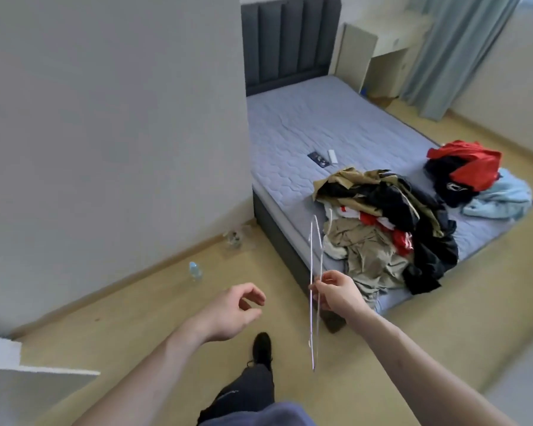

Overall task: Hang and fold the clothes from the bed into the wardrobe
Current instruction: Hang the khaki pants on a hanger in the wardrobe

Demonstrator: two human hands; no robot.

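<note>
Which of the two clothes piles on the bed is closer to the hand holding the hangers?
The larger khaki-and-black pile, right beside the right hand; the red-topped pile lies farther away.

- A plain pale grey wall (111, 133) is filling the left side, meeting the floor at a wooden skirting.
- Light yellowish wood floor (136, 318) is spreading around the furniture.
- A dark grey padded headboard (290, 41) is standing against the far wall.
- A cream desk unit (379, 53) is sitting in the far corner.
- Pale blue-green curtains (456, 53) are hanging at the right, letting soft daylight in.
</note>
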